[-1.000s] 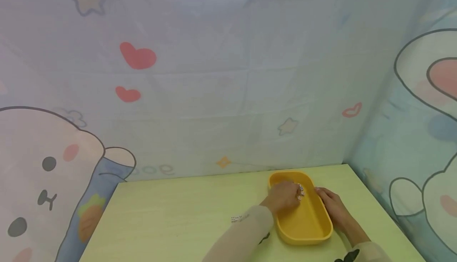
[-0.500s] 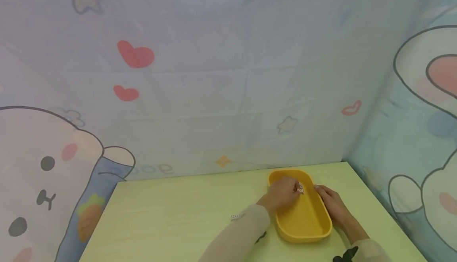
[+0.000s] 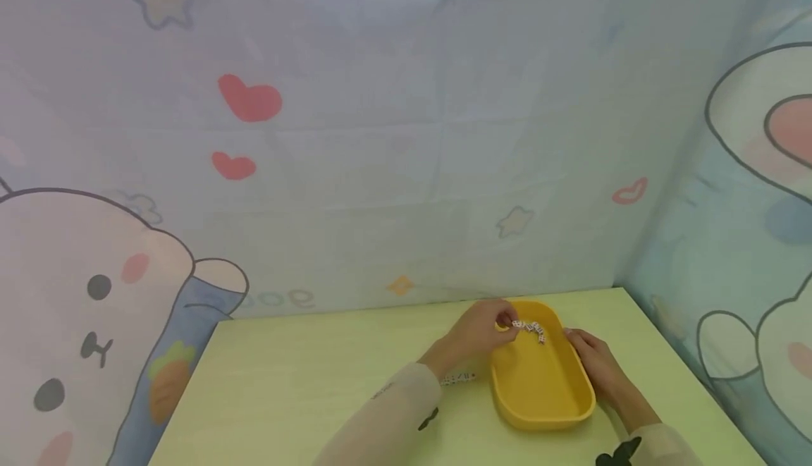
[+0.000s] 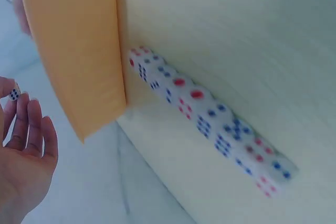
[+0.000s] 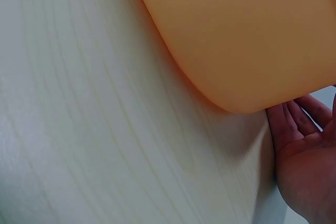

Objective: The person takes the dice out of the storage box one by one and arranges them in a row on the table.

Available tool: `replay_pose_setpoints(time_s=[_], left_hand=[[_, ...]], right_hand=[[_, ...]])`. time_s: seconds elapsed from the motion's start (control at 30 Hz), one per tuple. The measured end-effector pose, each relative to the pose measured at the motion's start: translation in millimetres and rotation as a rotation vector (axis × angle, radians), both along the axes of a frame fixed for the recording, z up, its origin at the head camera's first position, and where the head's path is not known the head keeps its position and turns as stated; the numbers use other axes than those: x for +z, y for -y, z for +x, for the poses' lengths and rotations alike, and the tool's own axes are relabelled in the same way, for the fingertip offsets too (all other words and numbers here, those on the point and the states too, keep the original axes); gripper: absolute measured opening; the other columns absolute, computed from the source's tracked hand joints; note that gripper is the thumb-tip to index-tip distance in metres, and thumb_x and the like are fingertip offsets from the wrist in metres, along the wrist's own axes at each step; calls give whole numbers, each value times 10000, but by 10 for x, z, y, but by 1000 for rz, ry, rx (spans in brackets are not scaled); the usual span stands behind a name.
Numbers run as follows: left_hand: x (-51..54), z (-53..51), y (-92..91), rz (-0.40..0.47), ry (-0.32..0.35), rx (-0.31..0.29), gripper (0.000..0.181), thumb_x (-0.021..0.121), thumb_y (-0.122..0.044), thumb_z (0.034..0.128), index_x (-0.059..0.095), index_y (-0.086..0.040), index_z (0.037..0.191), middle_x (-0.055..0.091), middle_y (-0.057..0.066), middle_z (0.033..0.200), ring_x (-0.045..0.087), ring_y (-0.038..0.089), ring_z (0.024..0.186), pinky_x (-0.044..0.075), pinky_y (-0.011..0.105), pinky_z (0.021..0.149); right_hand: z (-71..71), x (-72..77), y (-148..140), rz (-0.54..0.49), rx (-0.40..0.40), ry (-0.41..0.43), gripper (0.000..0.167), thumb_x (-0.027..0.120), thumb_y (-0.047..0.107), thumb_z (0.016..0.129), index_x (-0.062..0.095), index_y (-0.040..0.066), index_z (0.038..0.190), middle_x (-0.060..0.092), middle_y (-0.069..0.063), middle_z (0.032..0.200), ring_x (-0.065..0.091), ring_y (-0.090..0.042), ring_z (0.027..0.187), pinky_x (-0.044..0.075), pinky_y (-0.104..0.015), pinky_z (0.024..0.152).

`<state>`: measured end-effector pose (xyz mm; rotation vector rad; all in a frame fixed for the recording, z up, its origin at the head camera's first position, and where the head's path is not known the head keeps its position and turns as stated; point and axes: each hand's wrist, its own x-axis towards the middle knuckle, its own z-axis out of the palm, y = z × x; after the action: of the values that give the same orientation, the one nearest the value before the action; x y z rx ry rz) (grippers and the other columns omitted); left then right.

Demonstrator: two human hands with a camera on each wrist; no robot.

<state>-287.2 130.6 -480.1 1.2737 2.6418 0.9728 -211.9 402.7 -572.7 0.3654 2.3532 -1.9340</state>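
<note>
My left hand (image 3: 477, 330) is over the left rim of the yellow tray (image 3: 542, 395). Between thumb and finger it pinches a small white die (image 4: 14, 94); the other fingers are loosely bent. Several white dice (image 3: 534, 329) form a curved line inside the tray, beginning at my left fingertips. On the table just left of the tray lies a straight row of dice (image 4: 197, 114) with red and blue pips, partly hidden by my left sleeve in the head view. My right hand (image 3: 599, 367) holds the tray's right side, fingers against the outer wall.
The pale yellow-green table (image 3: 304, 381) reaches back to a printed cloth backdrop (image 3: 380, 135). A second cloth side (image 3: 748, 297) rises along the right edge. The tray stands near the table's right end.
My left hand has drawn back leftward from the middle of the tray to its left rim, uncovering more dice inside. More of the table row shows. The right hand stays at the tray.
</note>
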Motion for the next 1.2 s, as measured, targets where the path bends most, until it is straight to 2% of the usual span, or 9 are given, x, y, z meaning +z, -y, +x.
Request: replay_pose_setpoints(time_s=[0.1, 0.27, 0.53, 0.73, 0.9, 1.03, 1.2], left_hand=[[33, -13, 190, 31, 16, -22, 102, 709, -234, 1035, 712, -147, 1088, 677, -76, 1011, 610, 12, 911, 506, 139, 832], [41, -5, 488, 15, 13, -57, 131, 697, -255, 1052, 719, -140, 1111, 688, -82, 1022, 613, -7, 920, 519, 157, 850], [72, 58, 1017, -49, 37, -45, 57, 728, -230, 1029, 717, -188, 1066, 690, -128, 993, 628, -8, 893, 550, 221, 872], [77, 112, 1361, -82, 13, -28, 41, 731, -220, 1023, 715, -204, 1057, 667, -130, 996, 656, 69, 919, 553, 232, 856], [7, 166, 1593, -140, 44, 11, 34, 742, -225, 1018, 722, -206, 1039, 646, -145, 971, 634, 59, 910, 546, 231, 839], [-93, 198, 1765, -182, 59, 26, 39, 760, -196, 1004, 732, -182, 1027, 645, -142, 953, 617, 37, 888, 549, 232, 825], [-205, 217, 1893, -225, 55, 45, 63, 784, -198, 980, 743, -172, 1020, 642, -133, 954, 602, 32, 890, 549, 243, 825]], right_hand=[[2, 1, -19, 3, 0, 3, 710, 444, 516, 1128, 421, -49, 1557, 626, -206, 1387, 682, -163, 1012, 614, -329, 824], [31, -6, -33, 8, -13, 10, 693, 442, 517, 1128, 446, -43, 1536, 668, -154, 1296, 685, -166, 975, 617, -340, 807], [37, -13, -3, -37, -1, 8, 669, 444, 515, 1128, 466, -34, 1511, 684, -115, 1213, 688, -177, 953, 623, -358, 804], [10, 34, 3, -24, 11, -20, 708, 460, 542, 1115, 463, -44, 1514, 683, -133, 1220, 689, -174, 936, 622, -355, 782], [3, 29, -6, -32, 12, 5, 723, 465, 551, 1110, 443, -36, 1533, 682, -120, 1225, 688, -177, 944, 623, -359, 784], [1, 14, -5, -29, 16, 15, 728, 461, 548, 1113, 427, -37, 1545, 676, -123, 1252, 683, -177, 962, 621, -355, 799], [-6, 19, -9, -27, 16, 6, 736, 458, 548, 1114, 421, -45, 1547, 674, -132, 1266, 684, -170, 966, 621, -354, 800]])
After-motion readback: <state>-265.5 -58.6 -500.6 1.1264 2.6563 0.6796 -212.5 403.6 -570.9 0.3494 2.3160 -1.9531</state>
